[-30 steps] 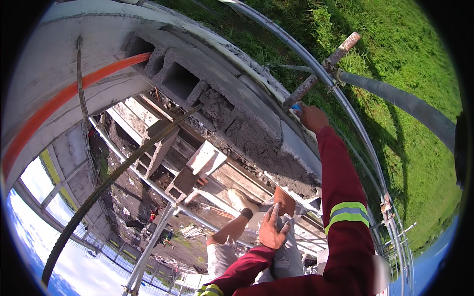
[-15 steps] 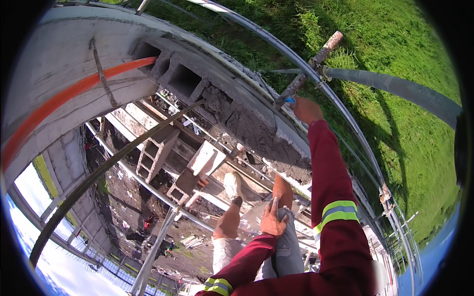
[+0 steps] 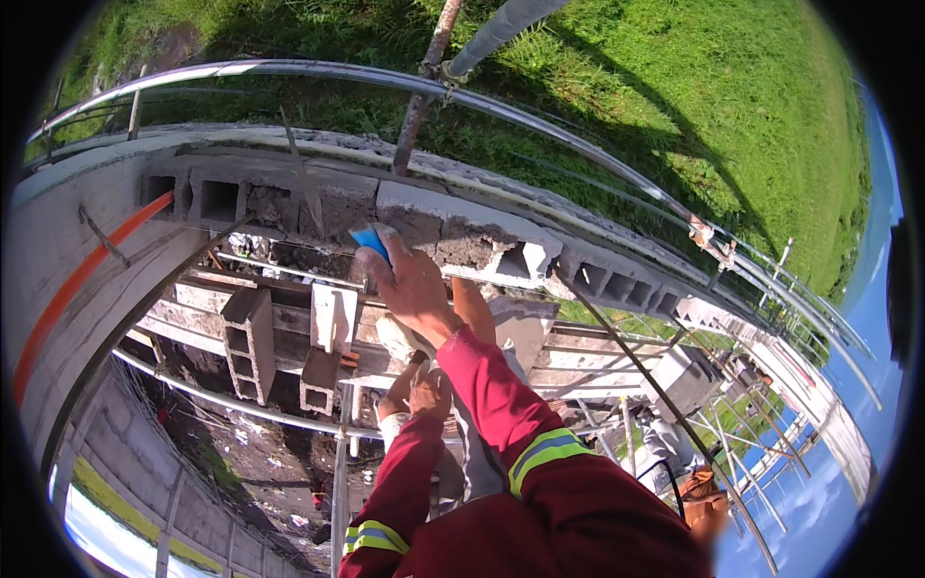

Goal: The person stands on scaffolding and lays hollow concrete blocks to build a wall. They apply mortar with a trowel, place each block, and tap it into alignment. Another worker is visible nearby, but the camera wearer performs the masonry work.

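Note:
My right hand [image 3: 409, 289] is closed round the blue handle of a trowel [image 3: 372, 241]. Its thin blade, partly blurred, points up over the hollow concrete blocks. The hand is just on the near side of the block wall [image 3: 462, 207], beside dark mortar [image 3: 414, 226] filling some of the cells. My left hand [image 3: 429, 390] lies low by my leg, holding nothing, with its fingers loosely apart and partly covered by my right arm.
A metal scaffold rail [image 3: 289, 67] and a rusty upright pole [image 3: 414, 130] stand beyond the wall, over grass. An orange conduit [image 3: 87, 275] enters a block at left. Below are planks [image 3: 198, 318] and loose blocks [image 3: 249, 337]. A steel bar [image 3: 655, 385] slants at right.
My view has swung to the right along the wall. My right hand has come from the wall's outer side, near the rusty pole, to its near side with the trowel. The left hand stays by my leg.

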`<control>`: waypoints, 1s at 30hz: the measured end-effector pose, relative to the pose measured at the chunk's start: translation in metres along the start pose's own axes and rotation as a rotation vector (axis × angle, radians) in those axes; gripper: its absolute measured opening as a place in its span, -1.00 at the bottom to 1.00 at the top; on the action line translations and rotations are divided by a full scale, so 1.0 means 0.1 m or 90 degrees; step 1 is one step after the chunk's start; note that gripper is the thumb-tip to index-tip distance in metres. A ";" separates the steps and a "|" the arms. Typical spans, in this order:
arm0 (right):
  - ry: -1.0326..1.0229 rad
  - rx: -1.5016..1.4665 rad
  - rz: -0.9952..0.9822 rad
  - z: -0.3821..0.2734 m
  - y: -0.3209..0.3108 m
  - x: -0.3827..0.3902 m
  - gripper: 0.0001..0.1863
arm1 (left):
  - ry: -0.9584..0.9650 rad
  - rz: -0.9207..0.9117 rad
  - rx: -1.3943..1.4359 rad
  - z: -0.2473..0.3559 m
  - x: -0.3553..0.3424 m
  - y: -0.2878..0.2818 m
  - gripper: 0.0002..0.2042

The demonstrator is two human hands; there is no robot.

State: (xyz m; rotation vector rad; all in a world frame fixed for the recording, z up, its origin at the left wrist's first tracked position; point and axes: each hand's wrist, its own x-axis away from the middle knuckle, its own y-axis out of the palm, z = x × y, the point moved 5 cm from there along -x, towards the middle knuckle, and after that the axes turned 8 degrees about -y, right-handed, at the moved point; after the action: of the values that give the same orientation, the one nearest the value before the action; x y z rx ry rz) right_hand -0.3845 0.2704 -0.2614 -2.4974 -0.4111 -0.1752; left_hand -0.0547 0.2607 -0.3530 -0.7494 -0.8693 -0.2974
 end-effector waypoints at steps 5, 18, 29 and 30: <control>-0.023 0.021 -0.047 -0.08 -0.30 0.45 -0.51 | -0.118 0.056 0.214 -0.64 0.23 -0.91 -0.64; 0.291 0.533 -0.423 3.28 -1.71 -0.79 -0.57 | -0.235 0.114 0.054 -0.57 0.33 -0.73 -0.04; 0.140 0.668 -0.590 5.71 -1.77 -0.19 -0.76 | -0.349 0.098 0.044 -0.35 -0.21 -0.97 -0.12; 0.173 0.691 -0.609 5.79 -1.78 -0.18 -0.76 | -0.346 0.091 0.049 -0.32 -0.24 -0.95 -0.13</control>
State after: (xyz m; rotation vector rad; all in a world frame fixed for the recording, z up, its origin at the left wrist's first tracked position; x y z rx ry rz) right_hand -0.4420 0.7395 -0.6414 -1.0641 -1.1698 -0.4908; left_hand -0.1003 0.1691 -0.3402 -0.8293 -1.3222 0.0760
